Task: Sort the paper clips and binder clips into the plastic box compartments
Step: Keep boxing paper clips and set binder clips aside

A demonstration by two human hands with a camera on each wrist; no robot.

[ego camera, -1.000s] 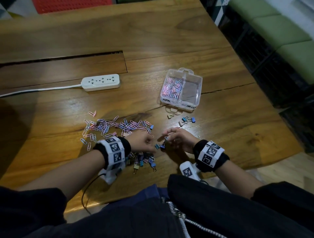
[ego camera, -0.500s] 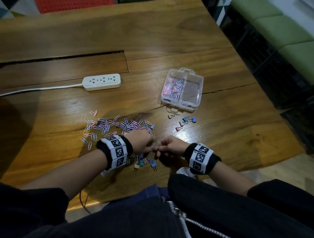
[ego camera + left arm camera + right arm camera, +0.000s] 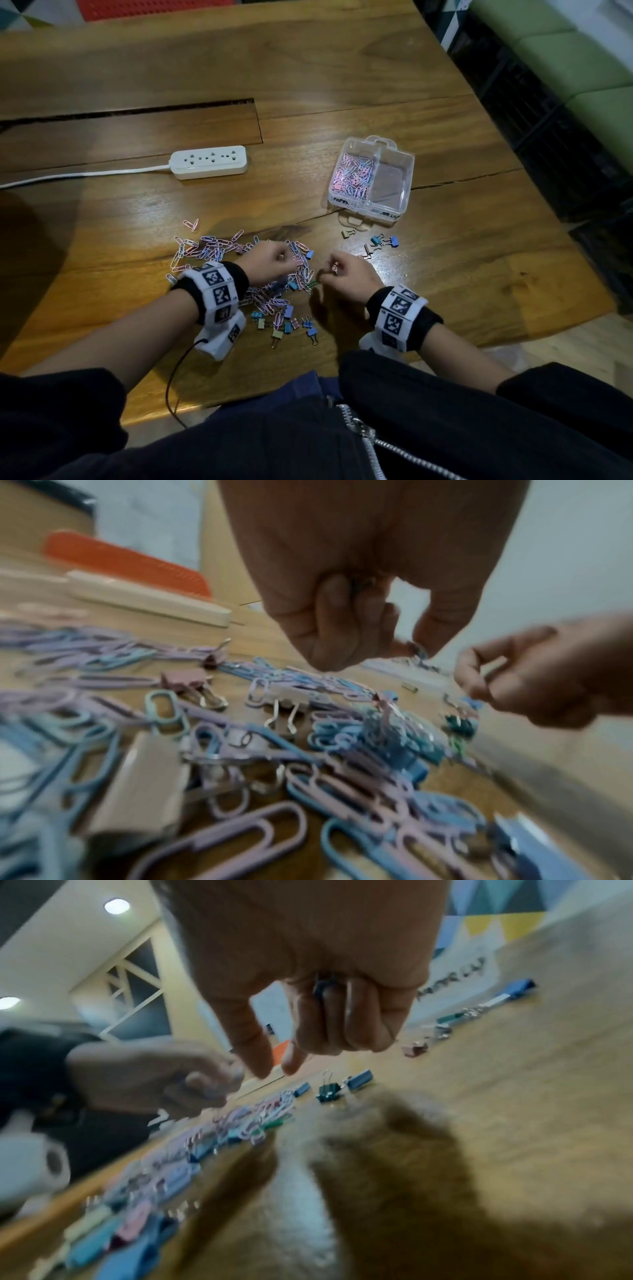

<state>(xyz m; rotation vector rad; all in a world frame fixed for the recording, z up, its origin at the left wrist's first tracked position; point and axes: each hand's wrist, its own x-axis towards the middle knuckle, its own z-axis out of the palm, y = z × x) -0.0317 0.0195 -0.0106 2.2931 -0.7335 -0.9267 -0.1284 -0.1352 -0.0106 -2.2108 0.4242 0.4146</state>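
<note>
Left hand curled above paper clips on table, pinching small clip. Right hand curled, gripping binder clip in its fist, thumb and forefinger extended. Box farther back, left compartment holding paper clips.

Pastel wire paper clips and small coloured metal binder clips lie scattered near the desk's near edge; the clear plastic two-compartment box behind holds paper clips in its left compartment.

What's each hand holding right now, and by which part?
Left hand: small clips pinched at its fingertips, part unclear. Right hand: a small metal piece tucked under its curled fingers; which clip cannot be told.
</note>
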